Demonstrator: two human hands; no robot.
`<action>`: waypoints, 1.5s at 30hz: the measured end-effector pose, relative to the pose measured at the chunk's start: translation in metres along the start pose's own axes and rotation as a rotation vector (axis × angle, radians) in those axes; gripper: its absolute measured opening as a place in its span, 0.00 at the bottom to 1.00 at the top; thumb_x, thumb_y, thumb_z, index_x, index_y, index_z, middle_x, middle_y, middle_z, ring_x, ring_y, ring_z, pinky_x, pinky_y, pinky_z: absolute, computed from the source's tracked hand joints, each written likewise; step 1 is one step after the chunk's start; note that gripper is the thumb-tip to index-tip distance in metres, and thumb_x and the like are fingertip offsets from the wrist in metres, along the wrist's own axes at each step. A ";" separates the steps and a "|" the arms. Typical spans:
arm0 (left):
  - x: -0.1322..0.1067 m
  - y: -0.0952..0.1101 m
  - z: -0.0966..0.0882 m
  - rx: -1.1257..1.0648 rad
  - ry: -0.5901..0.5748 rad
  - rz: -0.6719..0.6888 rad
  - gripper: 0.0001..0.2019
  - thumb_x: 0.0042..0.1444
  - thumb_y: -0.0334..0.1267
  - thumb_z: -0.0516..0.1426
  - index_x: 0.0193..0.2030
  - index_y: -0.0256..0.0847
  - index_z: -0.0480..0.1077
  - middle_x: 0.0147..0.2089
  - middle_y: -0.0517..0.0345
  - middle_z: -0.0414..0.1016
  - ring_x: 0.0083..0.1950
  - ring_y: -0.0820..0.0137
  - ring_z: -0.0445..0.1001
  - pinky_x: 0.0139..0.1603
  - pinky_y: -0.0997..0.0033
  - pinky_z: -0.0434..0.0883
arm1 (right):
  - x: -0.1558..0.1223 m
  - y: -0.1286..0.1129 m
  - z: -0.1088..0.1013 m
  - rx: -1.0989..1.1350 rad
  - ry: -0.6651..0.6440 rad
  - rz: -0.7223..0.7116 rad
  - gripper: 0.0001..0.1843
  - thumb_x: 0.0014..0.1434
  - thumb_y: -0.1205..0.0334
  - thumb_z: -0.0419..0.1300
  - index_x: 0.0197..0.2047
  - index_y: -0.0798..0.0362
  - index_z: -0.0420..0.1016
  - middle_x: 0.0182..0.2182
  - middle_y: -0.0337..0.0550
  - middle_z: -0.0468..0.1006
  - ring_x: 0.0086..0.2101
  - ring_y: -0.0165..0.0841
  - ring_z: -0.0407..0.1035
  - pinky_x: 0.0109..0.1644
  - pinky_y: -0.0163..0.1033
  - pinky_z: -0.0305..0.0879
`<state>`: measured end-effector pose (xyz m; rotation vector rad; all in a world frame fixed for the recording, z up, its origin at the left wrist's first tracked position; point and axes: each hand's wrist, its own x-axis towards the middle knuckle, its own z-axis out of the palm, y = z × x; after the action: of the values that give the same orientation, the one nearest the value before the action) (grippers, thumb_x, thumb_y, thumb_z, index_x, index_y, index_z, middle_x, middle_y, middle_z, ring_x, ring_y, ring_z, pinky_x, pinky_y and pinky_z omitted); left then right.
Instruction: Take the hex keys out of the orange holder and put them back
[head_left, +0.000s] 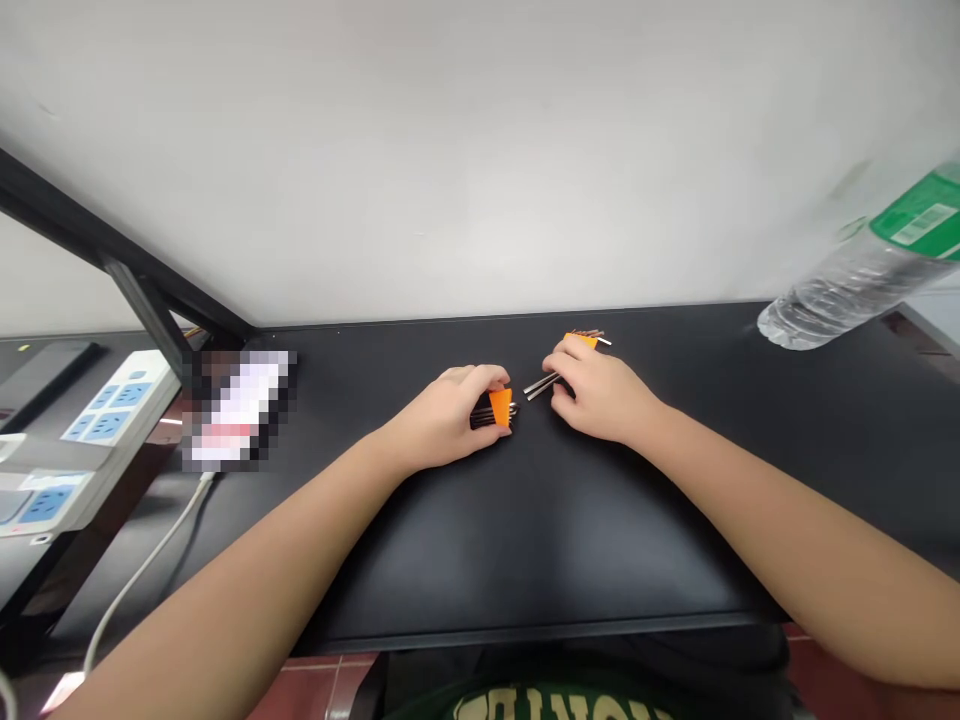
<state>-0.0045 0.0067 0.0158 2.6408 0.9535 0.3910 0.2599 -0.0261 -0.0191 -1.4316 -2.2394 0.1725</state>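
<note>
The left hand pinches a left bundle of thin, dark rods by its orange band, the thumb at the near edge and a finger at the far edge, with the other fingers curled behind. The right hand is closed over a right bundle, its fingers laid across a second orange band and its thumb below the rods; how hard it presses cannot be told, since the knuckles hide the contact. Both bundles are near the middle of the black table, just beside each other but apart. The likeliest trouble is rods sliding out: they look slim and smooth, so a band slipping towards the ends or a loosened pinch could let them scatter and roll. The right bundle seems more at risk, because its rods already stick out unevenly at both ends and fan slightly. If the hands came closer, the facing ends could knock together and push rods back through the bands. The left bundle's long axis runs roughly left to right, its short tips pointing right, towards the gap. The right bundle lies slantwise, one end pointing left and towards the person, the other right and towards the wall.
</note>
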 end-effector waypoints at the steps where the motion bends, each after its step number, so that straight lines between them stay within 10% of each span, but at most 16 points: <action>1: 0.000 0.001 0.000 -0.016 0.001 0.005 0.26 0.58 0.43 0.67 0.61 0.47 0.65 0.57 0.53 0.78 0.58 0.60 0.78 0.61 0.57 0.74 | -0.001 -0.004 0.000 0.084 0.001 -0.069 0.12 0.64 0.68 0.57 0.50 0.52 0.75 0.51 0.49 0.76 0.37 0.35 0.72 0.38 0.40 0.65; 6: -0.002 0.003 0.001 -0.083 -0.027 0.012 0.27 0.59 0.43 0.66 0.62 0.47 0.63 0.59 0.53 0.78 0.60 0.61 0.78 0.62 0.59 0.74 | -0.002 -0.021 0.011 0.414 -0.050 -0.283 0.12 0.66 0.73 0.54 0.48 0.52 0.74 0.42 0.44 0.77 0.41 0.33 0.72 0.46 0.39 0.67; 17: -0.001 0.002 -0.008 0.001 -0.076 -0.100 0.29 0.55 0.47 0.67 0.61 0.48 0.65 0.53 0.54 0.79 0.55 0.60 0.78 0.62 0.55 0.73 | 0.001 -0.004 -0.018 0.397 -0.087 0.079 0.07 0.51 0.74 0.58 0.30 0.52 0.71 0.23 0.34 0.69 0.26 0.28 0.62 0.33 0.35 0.56; 26: 0.001 0.004 -0.009 0.003 -0.066 -0.090 0.30 0.55 0.47 0.67 0.62 0.47 0.65 0.52 0.53 0.79 0.55 0.59 0.77 0.63 0.54 0.72 | -0.005 -0.005 -0.025 -0.234 -0.146 0.003 0.11 0.66 0.60 0.57 0.44 0.52 0.80 0.43 0.49 0.78 0.31 0.34 0.67 0.31 0.41 0.55; 32: 0.001 0.004 -0.009 0.010 -0.068 -0.085 0.30 0.56 0.47 0.66 0.63 0.47 0.64 0.53 0.53 0.79 0.55 0.59 0.77 0.63 0.53 0.72 | -0.002 -0.005 -0.013 -0.194 -0.088 -0.098 0.13 0.63 0.64 0.60 0.50 0.55 0.79 0.52 0.56 0.74 0.49 0.47 0.69 0.53 0.50 0.66; 45: -0.001 0.009 -0.003 0.003 -0.026 0.021 0.30 0.57 0.44 0.66 0.64 0.46 0.62 0.53 0.52 0.78 0.55 0.60 0.77 0.62 0.54 0.72 | 0.000 -0.012 0.005 0.043 0.066 -0.122 0.14 0.61 0.74 0.56 0.48 0.56 0.76 0.48 0.54 0.74 0.48 0.45 0.67 0.56 0.51 0.67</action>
<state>-0.0011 0.0003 0.0213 2.6542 0.9195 0.3597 0.2477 -0.0307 -0.0189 -1.2565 -2.2469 0.1302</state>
